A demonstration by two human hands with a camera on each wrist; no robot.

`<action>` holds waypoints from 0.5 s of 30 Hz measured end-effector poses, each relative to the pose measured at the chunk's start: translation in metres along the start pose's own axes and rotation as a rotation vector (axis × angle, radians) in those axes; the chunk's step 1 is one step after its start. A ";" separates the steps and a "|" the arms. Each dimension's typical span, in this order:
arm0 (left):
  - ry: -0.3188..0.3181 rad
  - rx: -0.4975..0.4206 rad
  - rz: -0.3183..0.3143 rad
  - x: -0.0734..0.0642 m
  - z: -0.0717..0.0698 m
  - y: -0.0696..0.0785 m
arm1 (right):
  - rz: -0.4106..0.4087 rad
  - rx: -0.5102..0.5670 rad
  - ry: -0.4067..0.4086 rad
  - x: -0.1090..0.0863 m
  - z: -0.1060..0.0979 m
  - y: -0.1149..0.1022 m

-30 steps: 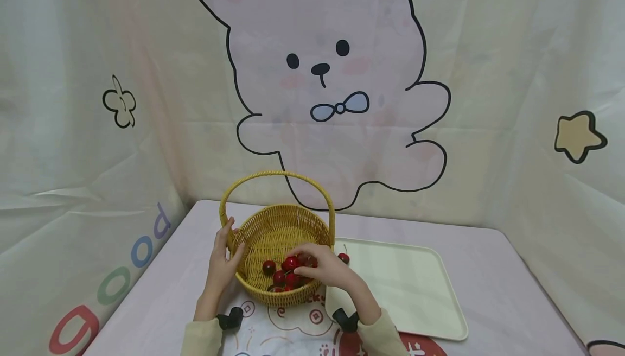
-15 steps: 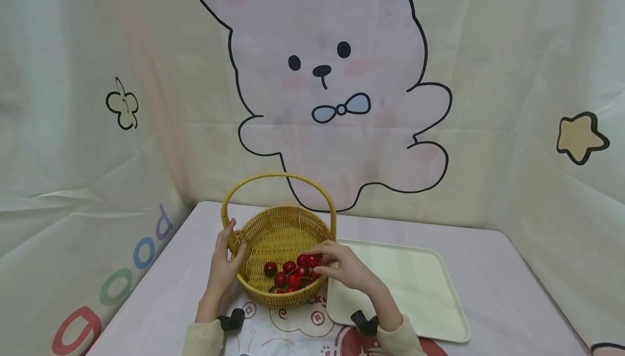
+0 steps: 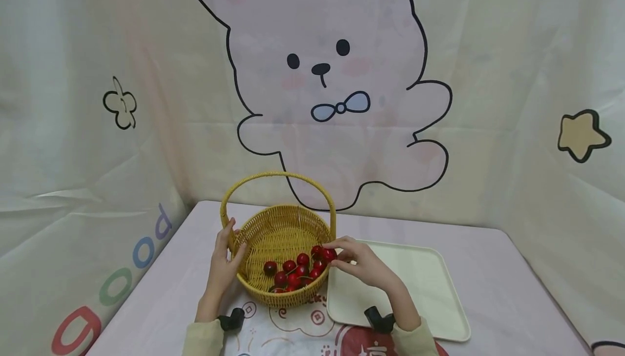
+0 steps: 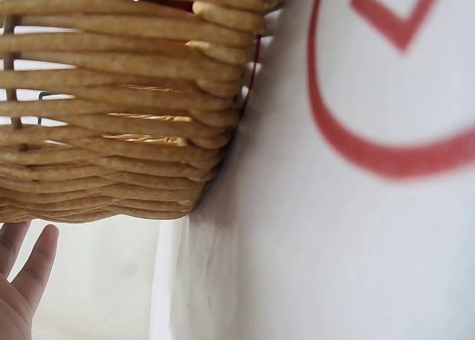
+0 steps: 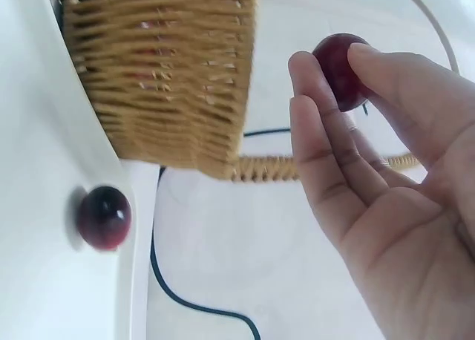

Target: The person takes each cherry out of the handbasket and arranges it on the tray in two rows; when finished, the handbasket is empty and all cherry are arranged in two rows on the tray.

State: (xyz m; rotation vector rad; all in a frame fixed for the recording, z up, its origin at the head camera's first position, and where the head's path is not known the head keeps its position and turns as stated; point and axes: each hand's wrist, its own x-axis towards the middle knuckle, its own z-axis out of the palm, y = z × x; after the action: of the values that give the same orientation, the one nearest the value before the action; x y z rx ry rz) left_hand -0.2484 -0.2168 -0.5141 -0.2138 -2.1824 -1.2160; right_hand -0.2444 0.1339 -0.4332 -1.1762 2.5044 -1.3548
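While your right hand [image 3: 363, 262] pinches a dark red cherry [image 5: 340, 69] between thumb and fingertips, your left hand [image 3: 224, 261] rests against the left side of the basket [image 3: 273, 231], near the foot of its tall handle [image 3: 278, 173]. The thumb and fingers of that left hand are spread wide and fairly straight. From the head view, the cherry you hold is at the basket's right rim; how high it is above the rim you cannot tell.

Inside the basket, the loose cherries [image 3: 294, 280] lie mostly bunched toward the near right, with one a little apart on the left. To the right of the basket you have a pale tray [image 3: 415, 285], and in the right wrist view a single cherry [image 5: 104, 217] lies on it near the edge. You wear a black strap on each wrist, and a rabbit drawing [image 3: 322, 25] covers the backdrop beyond the table [image 3: 190, 269].
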 end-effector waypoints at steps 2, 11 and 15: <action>-0.001 0.010 0.003 0.000 -0.001 0.000 | 0.007 0.006 0.012 -0.002 -0.004 0.001; 0.009 0.007 0.011 0.000 -0.001 0.001 | 0.049 -0.008 0.078 -0.012 -0.027 -0.015; -0.005 0.017 0.008 0.000 -0.001 0.002 | 0.099 -0.032 0.122 -0.018 -0.033 0.003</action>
State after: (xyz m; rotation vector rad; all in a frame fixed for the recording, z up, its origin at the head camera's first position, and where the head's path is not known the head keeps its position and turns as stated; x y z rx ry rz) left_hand -0.2475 -0.2167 -0.5123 -0.2186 -2.1935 -1.1941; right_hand -0.2462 0.1694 -0.4201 -0.9891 2.6374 -1.4069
